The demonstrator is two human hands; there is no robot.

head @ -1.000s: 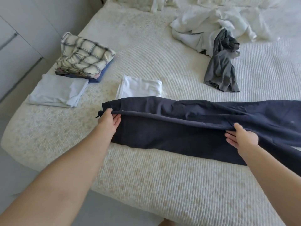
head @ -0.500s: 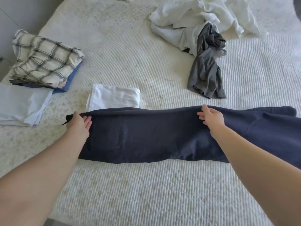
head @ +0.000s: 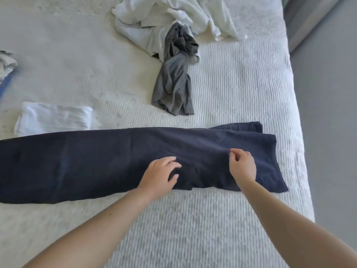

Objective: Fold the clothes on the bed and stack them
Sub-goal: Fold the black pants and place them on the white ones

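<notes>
Navy trousers, folded in half lengthwise, stretch across the near part of the white bed; their leg ends lie near the bed's right edge. My left hand rests on the trousers with its fingers spread and relaxed. To its right, my right hand has curled fingers, and its thumb and forefinger pinch a crease of the navy cloth near the leg ends. A folded white garment lies just beyond the trousers at the left. A crumpled grey garment and a heap of white clothes lie farther back.
The corner of a folded checked stack shows at the left edge. The bed's right edge drops to a grey floor. Bare bedspread lies between me and the trousers.
My view has swung right. My left hand let go of the waistband and slid right along the trousers; my right hand moved from the far edge toward the leg ends.
</notes>
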